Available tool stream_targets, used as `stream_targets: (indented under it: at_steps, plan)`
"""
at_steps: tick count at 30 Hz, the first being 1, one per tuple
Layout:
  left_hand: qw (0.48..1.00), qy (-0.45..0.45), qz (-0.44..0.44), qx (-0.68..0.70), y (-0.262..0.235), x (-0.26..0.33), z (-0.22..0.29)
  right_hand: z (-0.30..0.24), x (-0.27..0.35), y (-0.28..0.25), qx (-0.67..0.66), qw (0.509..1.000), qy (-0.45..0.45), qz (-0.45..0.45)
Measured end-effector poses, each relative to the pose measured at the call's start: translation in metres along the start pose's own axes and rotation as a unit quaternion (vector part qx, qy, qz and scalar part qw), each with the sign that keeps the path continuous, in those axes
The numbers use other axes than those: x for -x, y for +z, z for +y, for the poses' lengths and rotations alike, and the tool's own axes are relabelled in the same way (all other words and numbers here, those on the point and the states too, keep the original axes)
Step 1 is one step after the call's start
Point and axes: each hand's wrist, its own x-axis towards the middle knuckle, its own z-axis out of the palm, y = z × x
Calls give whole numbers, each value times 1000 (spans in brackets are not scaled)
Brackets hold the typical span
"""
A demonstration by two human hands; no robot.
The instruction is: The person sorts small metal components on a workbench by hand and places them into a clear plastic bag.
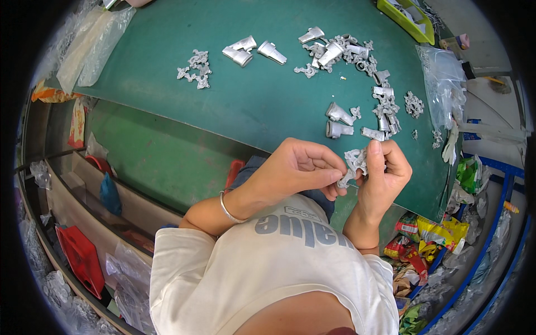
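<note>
In front of my chest, at the near edge of the green table (240,100), I hold a small grey metal casting (355,159) with several lobes. My right hand (384,176) pinches it between thumb and curled fingers. The fingertips of my left hand (301,167) close on its lower left end. Just beyond lie two silvery tapered metal sleeves (339,114) and a small loose casting (355,113). More sleeves and castings form a curved heap (385,106) to the right and far right. Three sleeves (272,52) and a small group of castings (196,69) lie farther left.
A yellow-green bin (410,22) stands at the far right corner. Clear plastic bags lie on the far left (97,47) and right (444,84) of the table. Below on the right are colourful packets (441,231) and a blue rack (499,218); at left, a partitioned shelf (106,195).
</note>
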Motion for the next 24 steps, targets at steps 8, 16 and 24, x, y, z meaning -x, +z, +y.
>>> stream_targets:
  at_steps: [8,16,24]
  plan:
    - [998,-21,43,-49,-3,-14,-14,7,-17,-26,37,986,99,-132]
    - [934,83,82,-338,-28,-62,-52,102,-122,-149,89,980,99,147]
    - [689,260,-10,-676,-9,-164,-52,173,-180,-218,457,864,87,192]
